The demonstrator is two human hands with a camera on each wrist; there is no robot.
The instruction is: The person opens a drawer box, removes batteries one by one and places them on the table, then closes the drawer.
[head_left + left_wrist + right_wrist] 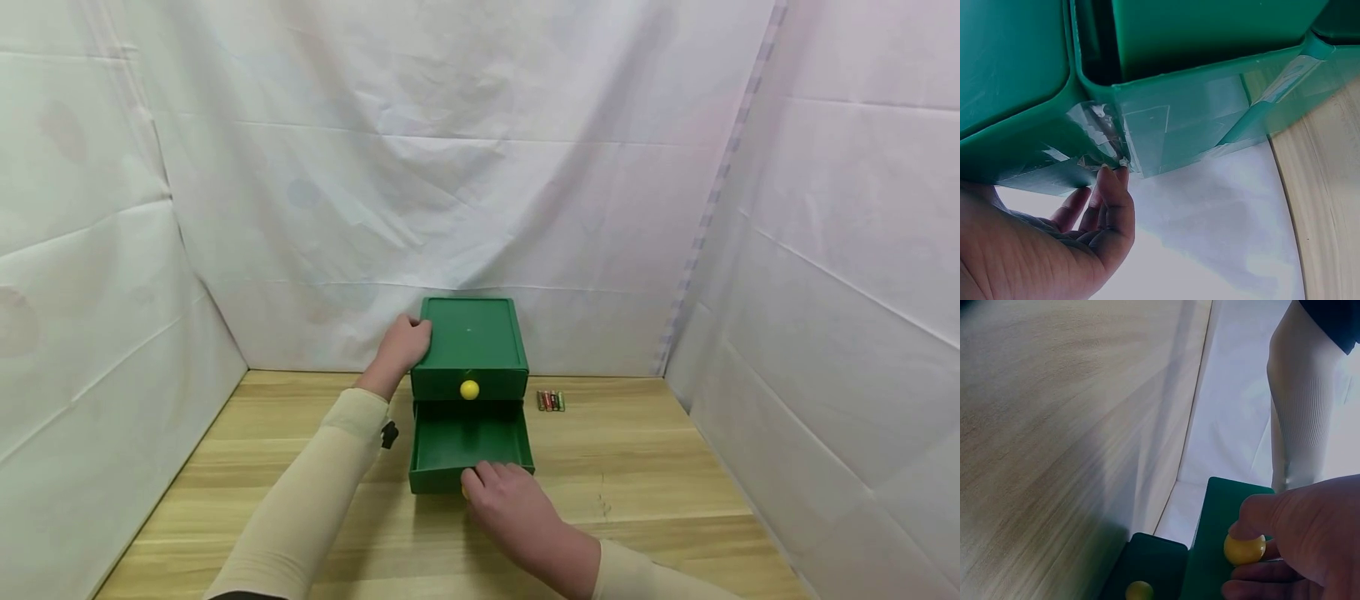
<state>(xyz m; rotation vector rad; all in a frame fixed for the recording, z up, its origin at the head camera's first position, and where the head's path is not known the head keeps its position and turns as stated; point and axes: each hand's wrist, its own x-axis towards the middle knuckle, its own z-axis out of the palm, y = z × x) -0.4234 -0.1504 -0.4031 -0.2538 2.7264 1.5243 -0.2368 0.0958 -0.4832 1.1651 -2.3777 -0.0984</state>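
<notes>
A green drawer cabinet (468, 333) stands on the wooden table near the white cloth. My left hand (405, 343) grips its upper left edge; in the left wrist view, bent fingertips (1110, 187) touch the taped side, while the thumb is mostly hidden. Below the top drawer, with its yellow knob (469, 390), a drawer (465, 446) is pulled out and looks bare inside. My right hand (513, 504) pinches that drawer's round yellow knob (1244, 550) between thumb and fingers. Another drawer's yellow knob (1139, 591) shows closer to the table in the right wrist view.
Several small batteries (551, 401) lie side by side on the wooden table (637, 467), just right of the cabinet. White cloth (420, 167) hangs behind and along both sides. Clear tape (1179, 125) covers part of the cabinet's side.
</notes>
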